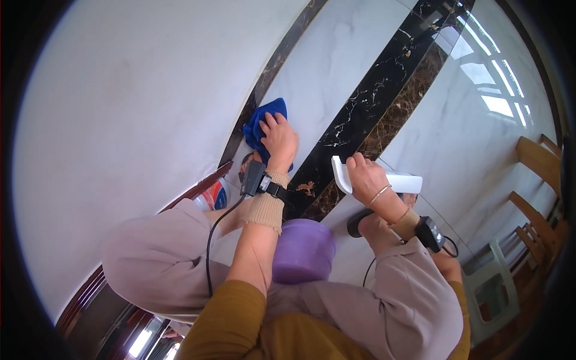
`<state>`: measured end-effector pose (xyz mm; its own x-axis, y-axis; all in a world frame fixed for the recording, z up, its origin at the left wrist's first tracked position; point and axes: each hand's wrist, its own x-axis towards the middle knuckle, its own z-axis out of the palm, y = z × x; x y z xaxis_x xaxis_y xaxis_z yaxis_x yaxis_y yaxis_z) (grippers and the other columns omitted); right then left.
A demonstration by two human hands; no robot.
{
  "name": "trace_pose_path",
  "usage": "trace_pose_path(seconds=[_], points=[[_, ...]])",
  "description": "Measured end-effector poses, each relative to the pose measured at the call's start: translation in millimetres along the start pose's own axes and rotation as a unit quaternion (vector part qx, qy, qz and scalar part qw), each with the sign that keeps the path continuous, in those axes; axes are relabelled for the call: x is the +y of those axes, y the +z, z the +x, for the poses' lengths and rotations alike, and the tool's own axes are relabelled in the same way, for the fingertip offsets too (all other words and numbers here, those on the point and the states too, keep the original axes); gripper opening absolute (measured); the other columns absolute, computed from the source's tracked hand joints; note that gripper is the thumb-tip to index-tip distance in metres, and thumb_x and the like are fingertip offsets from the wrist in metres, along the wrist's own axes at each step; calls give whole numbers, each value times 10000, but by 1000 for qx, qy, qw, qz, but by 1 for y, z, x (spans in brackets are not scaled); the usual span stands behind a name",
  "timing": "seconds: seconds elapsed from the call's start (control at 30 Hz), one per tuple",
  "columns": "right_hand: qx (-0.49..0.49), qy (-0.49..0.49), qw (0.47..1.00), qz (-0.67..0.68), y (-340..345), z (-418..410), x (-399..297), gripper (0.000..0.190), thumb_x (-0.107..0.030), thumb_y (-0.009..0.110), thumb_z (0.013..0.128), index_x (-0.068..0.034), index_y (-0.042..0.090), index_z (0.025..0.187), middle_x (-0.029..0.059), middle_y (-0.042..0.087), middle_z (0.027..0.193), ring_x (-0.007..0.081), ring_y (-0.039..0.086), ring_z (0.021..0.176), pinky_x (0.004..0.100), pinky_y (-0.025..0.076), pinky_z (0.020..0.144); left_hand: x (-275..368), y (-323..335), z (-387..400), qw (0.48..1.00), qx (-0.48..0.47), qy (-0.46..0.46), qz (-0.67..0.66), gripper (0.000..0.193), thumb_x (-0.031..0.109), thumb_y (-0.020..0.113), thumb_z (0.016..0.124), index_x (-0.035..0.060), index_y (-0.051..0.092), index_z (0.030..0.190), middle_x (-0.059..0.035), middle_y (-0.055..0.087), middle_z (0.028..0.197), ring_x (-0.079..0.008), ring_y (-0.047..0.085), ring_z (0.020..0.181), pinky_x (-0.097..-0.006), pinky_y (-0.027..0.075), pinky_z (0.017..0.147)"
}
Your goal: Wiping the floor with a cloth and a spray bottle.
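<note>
My left hand (pixel 279 137) presses a bunched blue cloth (pixel 270 114) against the dark skirting strip at the foot of the white wall, its fingers spread over the fabric. In my right hand (pixel 368 177) is a white plastic object (pixel 407 182) with a curved end, held above the floor beside the dark marble band; its exact kind is unclear. A purple plastic bucket or stool (pixel 304 250) stands between my legs, partly hidden by my left forearm and trousers.
Black and brown marble bands (pixel 360 108) cross the glossy pale floor tiles. A printed white container (pixel 215 195) stands by the wall at left, near a dark red door frame (pixel 193 191). At right are a pale plastic stool (pixel 510 288) and wooden chairs (pixel 535 162).
</note>
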<state>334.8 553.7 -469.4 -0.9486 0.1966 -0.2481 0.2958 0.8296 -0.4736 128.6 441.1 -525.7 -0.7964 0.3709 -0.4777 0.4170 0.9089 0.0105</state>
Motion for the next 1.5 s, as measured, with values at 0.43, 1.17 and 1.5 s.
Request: trace_pose_path(seconds=[0.43, 1.17, 1.5], points=[[-2, -2, 997, -83, 23, 7, 1, 86, -113, 595, 786, -62, 555, 843, 92, 565, 835, 238, 645, 732, 347, 518, 650, -12, 3, 10, 997, 3, 49, -58, 529, 46, 517, 865, -56, 380, 1366, -257, 244, 1510, -445, 280, 1382, -569, 421, 983], [-48, -152, 986, -58, 41, 2, -19, 82, -133, 591, 782, -64, 594, 825, 74, 576, 778, 222, 645, 707, 325, 496, 625, 19, -50, 17, 990, -88, 105, -5, 402, 303, 596, 867, -22, 586, 1104, -240, 638, 1067, -408, 586, 1064, -544, 470, 847], [-70, -218, 973, -41, 50, 9, -36, 168, -160, 569, 835, -49, 647, 934, 84, 606, 806, 215, 651, 689, 328, 489, 610, -25, -26, 20, 983, -141, 101, -53, 443, 338, 650, 830, -86, 635, 960, -319, 629, 1014, -454, 613, 978, -473, 490, 843]])
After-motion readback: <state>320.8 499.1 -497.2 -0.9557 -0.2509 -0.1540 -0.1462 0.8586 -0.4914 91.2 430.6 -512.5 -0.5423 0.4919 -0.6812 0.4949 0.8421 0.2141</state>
